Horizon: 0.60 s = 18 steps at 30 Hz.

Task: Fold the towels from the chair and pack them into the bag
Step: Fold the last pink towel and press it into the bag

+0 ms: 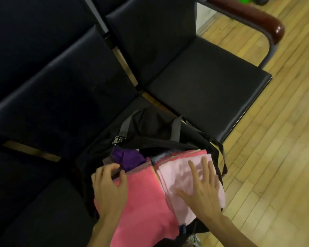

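Two hands at bag (191,139) — L hand (109,188) curled round bag's rim, beside coral towel (144,202); R hand (202,189) flat, fingers splayed, pressing pale pink towel (175,173) inside bag.

I can't make out a single word, number or logo from here. The black bag (185,139), the pink towels (144,193) and the chair seats (203,86) show nothing legible.

A row of black padded chairs (203,82) stands on a pale wooden plank floor (275,157), with a reddish-brown armrest (253,16) at its right end. An open black bag (191,139) sits at the front of the middle seat
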Each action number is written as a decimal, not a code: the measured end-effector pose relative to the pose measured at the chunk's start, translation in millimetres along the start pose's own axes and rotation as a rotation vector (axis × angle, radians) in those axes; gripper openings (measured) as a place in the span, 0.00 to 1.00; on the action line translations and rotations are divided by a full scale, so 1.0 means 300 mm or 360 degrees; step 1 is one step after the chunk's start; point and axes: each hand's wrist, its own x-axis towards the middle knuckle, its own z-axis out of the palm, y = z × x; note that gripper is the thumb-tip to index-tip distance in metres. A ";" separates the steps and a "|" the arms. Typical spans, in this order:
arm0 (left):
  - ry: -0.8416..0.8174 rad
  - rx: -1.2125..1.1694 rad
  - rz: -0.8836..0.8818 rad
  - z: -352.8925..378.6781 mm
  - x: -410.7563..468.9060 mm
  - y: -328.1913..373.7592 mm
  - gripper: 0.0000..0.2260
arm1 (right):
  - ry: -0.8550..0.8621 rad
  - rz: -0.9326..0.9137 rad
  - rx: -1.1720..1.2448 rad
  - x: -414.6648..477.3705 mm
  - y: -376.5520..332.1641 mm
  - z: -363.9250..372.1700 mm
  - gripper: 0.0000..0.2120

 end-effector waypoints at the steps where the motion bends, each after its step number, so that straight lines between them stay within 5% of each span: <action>1: -0.0052 -0.0187 -0.0041 0.040 0.033 0.038 0.09 | -0.0069 0.0020 0.0027 0.019 -0.005 0.020 0.53; 5: -0.0583 -0.1263 -0.1248 0.274 0.201 0.140 0.08 | -0.0193 0.0004 0.0010 0.092 -0.015 0.076 0.56; 8: -0.0887 -0.1450 -0.1842 0.434 0.268 0.135 0.05 | -0.0147 -0.0124 0.0002 0.111 -0.018 0.106 0.55; 14: -0.1280 -0.1451 -0.1642 0.521 0.281 0.207 0.08 | -0.0131 -0.0215 -0.0072 0.157 -0.037 0.131 0.55; 18: -0.1256 -0.1428 -0.1394 0.481 0.249 0.301 0.05 | -0.0206 -0.0277 -0.0046 0.171 -0.045 0.115 0.55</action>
